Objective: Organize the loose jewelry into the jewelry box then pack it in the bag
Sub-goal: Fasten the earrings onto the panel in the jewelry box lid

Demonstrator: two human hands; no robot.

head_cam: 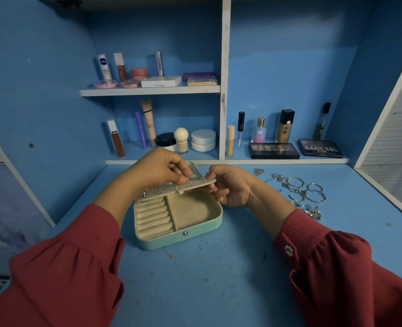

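Red sleeves (60, 274) closest to you, both reaching in. Mint jewelry box (178, 239) sits open mid-table (207, 291). Your left hand (162, 168) pinches the cream earring flap (175, 187) from above; your right hand (228, 185) grips the flap's 3 o'clock end. Loose jewelry (299, 192) lies at 3 o'clock of the box, apart from it.

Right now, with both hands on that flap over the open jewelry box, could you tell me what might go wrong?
1. The left hand and right hand hold the cream flap lifted over the jewelry box; if it slips, the small silver pieces on it could come loose.
2. The loose jewelry lies tangled beside the right sleeve, which could sweep it across the table.
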